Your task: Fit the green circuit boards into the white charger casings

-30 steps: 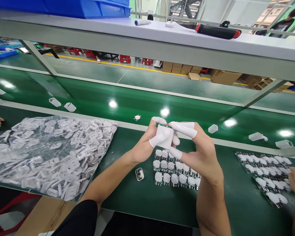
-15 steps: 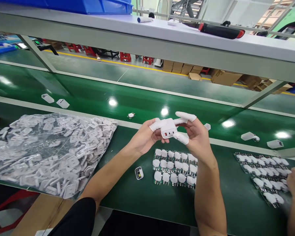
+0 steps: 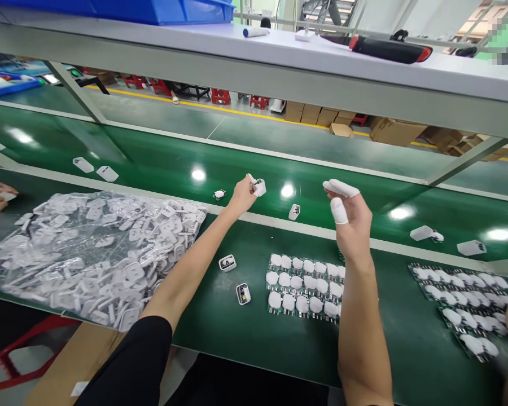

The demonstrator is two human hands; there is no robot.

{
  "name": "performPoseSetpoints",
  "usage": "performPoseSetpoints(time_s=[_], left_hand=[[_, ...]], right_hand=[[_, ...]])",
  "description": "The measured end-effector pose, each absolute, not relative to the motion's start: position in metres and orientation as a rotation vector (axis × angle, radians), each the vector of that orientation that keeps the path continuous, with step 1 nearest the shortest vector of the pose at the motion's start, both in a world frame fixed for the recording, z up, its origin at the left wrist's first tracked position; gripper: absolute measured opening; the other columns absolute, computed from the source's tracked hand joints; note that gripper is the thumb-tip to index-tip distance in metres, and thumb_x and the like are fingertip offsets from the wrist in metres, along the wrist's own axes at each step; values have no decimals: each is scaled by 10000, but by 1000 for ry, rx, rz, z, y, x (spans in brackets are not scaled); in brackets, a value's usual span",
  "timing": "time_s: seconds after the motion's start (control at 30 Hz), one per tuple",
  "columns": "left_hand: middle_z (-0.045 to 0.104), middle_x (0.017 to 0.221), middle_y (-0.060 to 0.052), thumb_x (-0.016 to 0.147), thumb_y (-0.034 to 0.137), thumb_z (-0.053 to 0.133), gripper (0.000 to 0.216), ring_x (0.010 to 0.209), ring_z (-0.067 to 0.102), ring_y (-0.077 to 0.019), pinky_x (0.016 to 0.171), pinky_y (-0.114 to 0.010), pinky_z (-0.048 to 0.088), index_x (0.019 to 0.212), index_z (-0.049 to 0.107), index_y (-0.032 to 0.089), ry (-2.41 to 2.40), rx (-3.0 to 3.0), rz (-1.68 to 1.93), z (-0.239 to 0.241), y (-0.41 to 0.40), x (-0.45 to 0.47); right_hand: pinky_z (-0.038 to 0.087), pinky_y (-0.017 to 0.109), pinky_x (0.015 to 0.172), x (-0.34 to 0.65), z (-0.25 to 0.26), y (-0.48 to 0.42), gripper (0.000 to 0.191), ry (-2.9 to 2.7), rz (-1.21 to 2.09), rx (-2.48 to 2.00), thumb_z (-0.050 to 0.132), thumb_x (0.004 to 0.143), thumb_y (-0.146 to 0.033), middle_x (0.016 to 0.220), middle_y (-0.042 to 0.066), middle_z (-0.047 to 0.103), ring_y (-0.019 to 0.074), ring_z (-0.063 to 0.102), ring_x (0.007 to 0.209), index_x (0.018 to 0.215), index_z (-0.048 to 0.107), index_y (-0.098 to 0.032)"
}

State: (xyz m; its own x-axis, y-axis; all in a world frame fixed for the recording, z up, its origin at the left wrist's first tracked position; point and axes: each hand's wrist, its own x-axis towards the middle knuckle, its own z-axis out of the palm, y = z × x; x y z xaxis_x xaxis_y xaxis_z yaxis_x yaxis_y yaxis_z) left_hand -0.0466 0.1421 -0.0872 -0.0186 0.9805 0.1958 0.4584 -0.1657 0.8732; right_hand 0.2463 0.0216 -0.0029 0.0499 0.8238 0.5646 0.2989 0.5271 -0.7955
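Head view:
Left hand (image 3: 242,195): reaches out over the green belt (image 3: 165,163); grip closed on a white housing (image 3: 261,188), contents too small to tell
Right hand (image 3: 350,211): raised near the belt's near edge; grip open, thumb and fingers apart, nothing visible in it
Apparently filled: two housings, the upper housing (image 3: 227,263) and lower housing (image 3: 243,294), lie apart on the counter (image 3: 211,338), components showing inside; whether either is finished cannot be told
Apparently outstanding: three rows of circuit boards (image 3: 302,304), white-topped, lie outside any housing, their right end hidden behind the right forearm; one loose board (image 3: 219,194) lies on the belt
Also on the belt: a small housing (image 3: 294,212), between the two hands
Parts stock: a clear bag (image 3: 131,270) of white plastic pieces, well filled, left of the left forearm
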Motion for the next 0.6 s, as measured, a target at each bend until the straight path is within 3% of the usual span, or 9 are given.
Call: performPoseSetpoints(time_s=[0.1, 0.2, 0.27, 0.37, 0.47, 0.53, 0.6], left_hand=[[659, 878, -17, 880, 111, 756, 339, 811, 653, -192, 802, -332, 506, 871, 449, 255, 1618, 1782, 997, -110, 155, -59], [686, 1010, -60, 912, 161, 768, 250, 906, 688, -225, 860, -350, 528, 930, 532, 240, 1728, 1868, 872, -118, 155, -68], [692, 1244, -121, 952, 226, 759, 185, 1067, 723, -272, 953, -383, 552, 1065, 613, 223, 1831, 1894, 809, -114, 157, -80], [574, 1576, -205, 1037, 254, 659, 281, 1413, 645, -381, 1171, -487, 520, 1313, 646, 202, 2030, 1859, 711, -97, 163, -111], [561, 1629, -267, 986, 246, 771, 378, 1564, 527, -484, 1279, -627, 462, 1344, 691, 152, 2181, 1735, 533, -80, 171, -150], [624, 1582, -244, 976, 305, 848, 434, 1504, 598, -453, 1248, -656, 521, 1355, 717, 138, 2221, 1635, 428, -73, 173, -170], [686, 1521, -170, 1040, 399, 818, 454, 1390, 691, -352, 1169, -589, 616, 1417, 710, 169, 2218, 1567, 397, -67, 172, -184]], right_hand=[[547, 656, 1293, 238, -9, 24, 448, -1569, 525, -1109, 744, 1066, -609, 1489, 95, 786, 327, 741, 1396, 1419, 754, -334], [544, 638, 1283, 230, -10, 22, 453, -1641, 488, -1120, 736, 1068, -592, 1506, 95, 768, 322, 723, 1403, 1438, 747, -329], [558, 627, 1262, 233, -9, 22, 455, -1657, 443, -1121, 738, 1063, -587, 1490, 101, 772, 325, 731, 1386, 1431, 752, -320], [596, 618, 1203, 252, -8, 26, 445, -1572, 373, -1208, 731, 1052, -607, 1423, 100, 797, 330, 761, 1314, 1387, 781, -319], [593, 587, 1203, 282, -10, 34, 422, -1415, 304, -1354, 740, 1031, -591, 1352, 97, 823, 317, 775, 1265, 1345, 811, -318], [587, 581, 1205, 300, -12, 38, 427, -1340, 278, -1409, 755, 1007, -570, 1310, 106, 842, 314, 784, 1246, 1322, 827, -291], [597, 591, 1176, 315, -14, 40, 433, -1290, 264, -1418, 767, 986, -571, 1281, 122, 855, 322, 797, 1222, 1288, 840, -270]])
